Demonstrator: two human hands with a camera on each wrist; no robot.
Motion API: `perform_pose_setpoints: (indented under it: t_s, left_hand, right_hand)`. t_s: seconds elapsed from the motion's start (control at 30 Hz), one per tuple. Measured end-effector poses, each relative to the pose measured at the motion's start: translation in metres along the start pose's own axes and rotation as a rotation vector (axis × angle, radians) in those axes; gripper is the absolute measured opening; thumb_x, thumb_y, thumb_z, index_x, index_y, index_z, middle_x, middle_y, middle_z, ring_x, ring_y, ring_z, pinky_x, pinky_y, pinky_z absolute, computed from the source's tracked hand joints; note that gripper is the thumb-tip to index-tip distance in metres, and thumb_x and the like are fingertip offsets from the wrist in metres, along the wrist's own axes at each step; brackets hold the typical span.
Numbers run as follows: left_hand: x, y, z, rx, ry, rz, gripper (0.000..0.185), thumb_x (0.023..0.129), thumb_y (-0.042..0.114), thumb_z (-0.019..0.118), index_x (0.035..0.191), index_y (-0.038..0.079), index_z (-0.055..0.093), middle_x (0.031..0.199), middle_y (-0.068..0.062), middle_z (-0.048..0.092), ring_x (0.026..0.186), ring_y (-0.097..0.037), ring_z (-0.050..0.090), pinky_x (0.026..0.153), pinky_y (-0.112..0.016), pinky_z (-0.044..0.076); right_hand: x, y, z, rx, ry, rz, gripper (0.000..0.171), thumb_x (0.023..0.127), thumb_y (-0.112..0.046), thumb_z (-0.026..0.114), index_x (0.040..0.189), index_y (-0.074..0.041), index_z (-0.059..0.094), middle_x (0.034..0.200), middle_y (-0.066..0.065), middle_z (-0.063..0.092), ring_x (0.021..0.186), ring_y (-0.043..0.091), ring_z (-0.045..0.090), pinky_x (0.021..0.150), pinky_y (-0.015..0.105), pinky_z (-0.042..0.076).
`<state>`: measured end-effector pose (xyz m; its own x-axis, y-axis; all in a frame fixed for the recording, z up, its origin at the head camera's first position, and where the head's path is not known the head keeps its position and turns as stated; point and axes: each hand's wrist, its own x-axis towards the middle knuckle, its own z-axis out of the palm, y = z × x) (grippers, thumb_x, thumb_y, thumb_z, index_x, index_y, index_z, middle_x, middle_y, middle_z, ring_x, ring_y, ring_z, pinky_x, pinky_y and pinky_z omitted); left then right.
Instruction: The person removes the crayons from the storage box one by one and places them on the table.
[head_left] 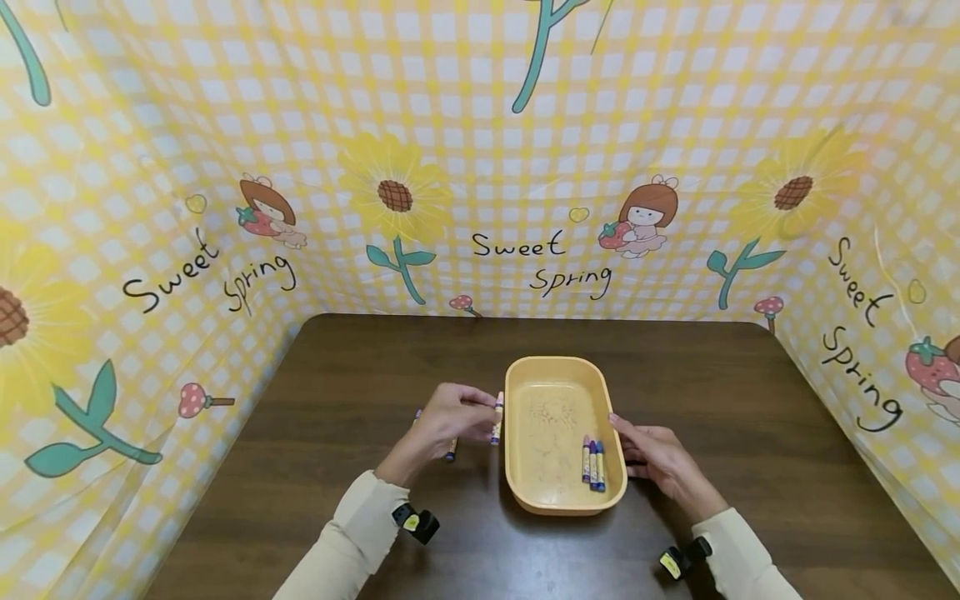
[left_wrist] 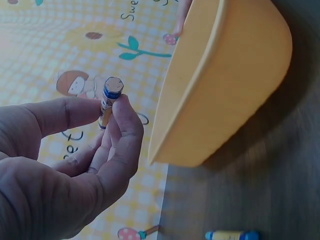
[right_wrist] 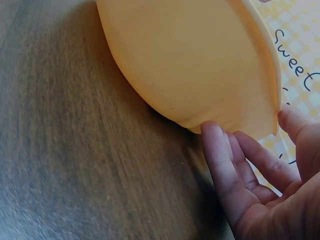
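Between thumb and fingertips, my left hand (head_left: 453,418) pinches a pale peach crayon (head_left: 497,419) just outside the left rim of a yellow plastic bin (head_left: 553,505). The left wrist view shows the flat end of this crayon (left_wrist: 113,88) standing above the fingertips. My right hand (head_left: 663,458) holds the bin's right side, thumb at the rim and fingers against the outer wall, as the right wrist view shows (right_wrist: 260,175). A pink crayon (head_left: 587,460), a purple crayon (head_left: 593,467) and a blue crayon (head_left: 601,467) lie side by side in the bin's near right corner.
On the dark wooden table (head_left: 360,517), a dark-ended crayon (head_left: 451,451) lies under the left hand, and another crayon's tip (head_left: 417,414) shows beyond the wrist. Yellow checked cloth (head_left: 450,167) walls the back and sides.
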<state>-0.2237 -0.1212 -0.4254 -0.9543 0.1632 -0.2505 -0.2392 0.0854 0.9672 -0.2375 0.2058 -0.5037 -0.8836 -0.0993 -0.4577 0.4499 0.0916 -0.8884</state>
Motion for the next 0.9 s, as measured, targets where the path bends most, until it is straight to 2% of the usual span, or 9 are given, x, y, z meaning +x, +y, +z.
perform_pose_setpoints:
  t_s: [0.17, 0.5, 0.67, 0.9]
  left_hand:
    - [-0.004, -0.002, -0.015, -0.009, 0.022, -0.008, 0.028, 0.084, -0.004, 0.071, 0.109, -0.016, 0.064, 0.082, -0.009, 0.069, 0.064, -0.013, 0.068, 0.066, -0.031, 0.065]
    - [-0.011, -0.008, -0.047, -0.010, 0.087, -0.030, 0.027, 0.085, -0.005, 0.070, 0.110, -0.016, 0.064, 0.088, -0.013, 0.069, 0.067, -0.015, 0.069, 0.067, -0.029, 0.065]
    - [-0.014, -0.013, -0.060, 0.021, 0.110, -0.050, 0.027, 0.088, -0.002, 0.070, 0.111, -0.014, 0.064, 0.093, -0.014, 0.070, 0.072, -0.017, 0.070, 0.070, -0.031, 0.065]
    - [-0.015, -0.020, -0.074, 0.013, 0.159, -0.059, 0.026, 0.087, -0.003, 0.070, 0.110, -0.015, 0.064, 0.088, -0.012, 0.068, 0.069, -0.017, 0.068, 0.069, -0.032, 0.065]
  right_hand:
    - [-0.001, 0.000, -0.001, 0.010, -0.026, -0.012, 0.044, 0.096, -0.044, 0.068, 0.105, -0.002, 0.075, 0.089, 0.002, 0.076, 0.082, 0.014, 0.071, 0.071, 0.033, 0.063]
    - [-0.002, 0.001, 0.000, 0.011, -0.023, -0.010, 0.046, 0.096, -0.045, 0.068, 0.106, -0.001, 0.074, 0.088, 0.001, 0.076, 0.082, 0.014, 0.071, 0.071, 0.033, 0.063]
    - [-0.002, 0.001, -0.001, 0.008, -0.013, -0.003, 0.045, 0.096, -0.045, 0.068, 0.106, -0.001, 0.075, 0.087, 0.001, 0.076, 0.082, 0.014, 0.071, 0.071, 0.034, 0.064]
    - [-0.003, -0.001, -0.001, 0.001, -0.013, -0.001, 0.047, 0.095, -0.046, 0.068, 0.108, -0.001, 0.074, 0.088, 0.001, 0.075, 0.082, 0.014, 0.070, 0.071, 0.033, 0.063]
